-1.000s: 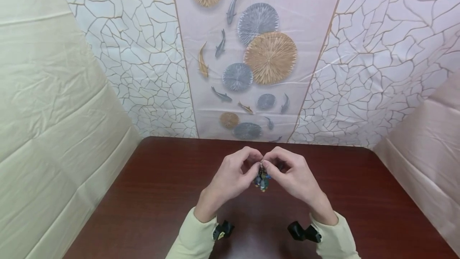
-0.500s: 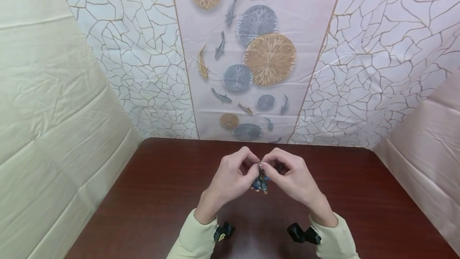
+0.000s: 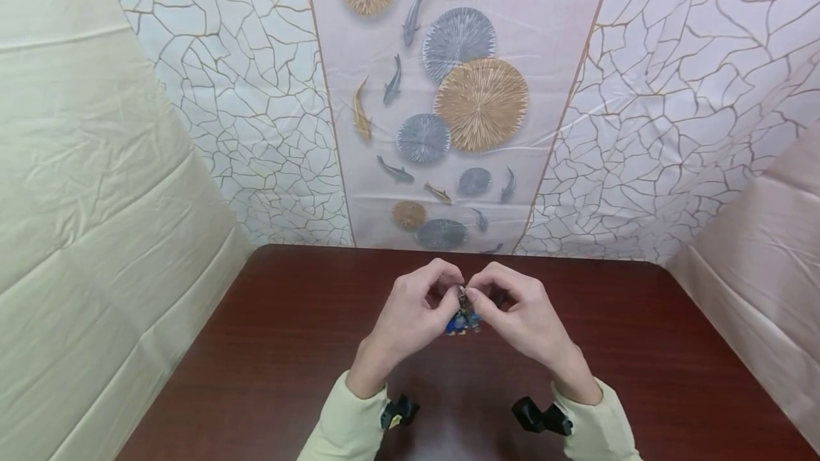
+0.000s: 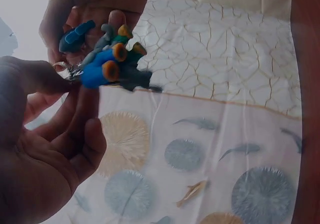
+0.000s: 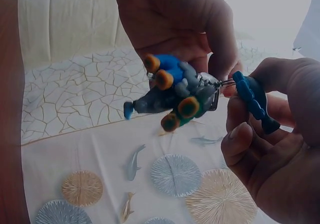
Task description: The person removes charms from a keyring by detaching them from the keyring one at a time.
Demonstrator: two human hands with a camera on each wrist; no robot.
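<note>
Metal ring pinched from both sides

Your left hand and right hand each have fingers clamped on it, above the dark red table. From the ring, just below your thumbs, hangs a bunch of figurine charms in blue, green and grey with orange ends. In the right wrist view, a teal charm lies against your right fingers

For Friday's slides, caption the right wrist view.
Left hand and right hand pinching a metal key ring bearing small figurines.

Bluish charms under a ring, between left hand and right hand, above table.
</note>
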